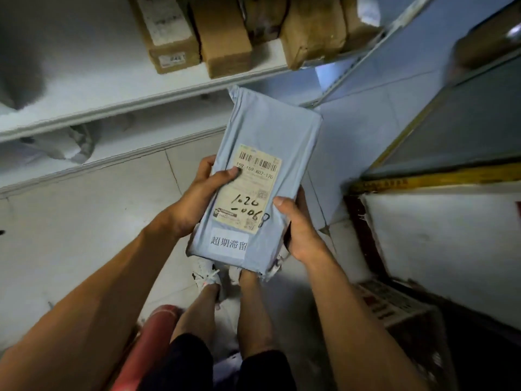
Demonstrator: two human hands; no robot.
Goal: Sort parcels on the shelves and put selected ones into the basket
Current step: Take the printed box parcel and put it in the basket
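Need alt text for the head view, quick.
Both hands, left hand and right hand, hold a grey plastic mailer parcel label-up over the tiled floor. Brown cardboard boxes sit on the white shelf above.

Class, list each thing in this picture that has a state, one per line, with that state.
Grey parcel: sealed, held off the shelf, label up.
Left hand: gripping the parcel's left edge, thumb on the label.
Right hand: gripping its right edge.
Brown boxes: closed, resting on the shelf.

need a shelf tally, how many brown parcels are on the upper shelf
5 visible: labelled box at left, plain box beside it, dark wrapped one behind, paper-wrapped one, and another at right, cut off. More may be hidden.
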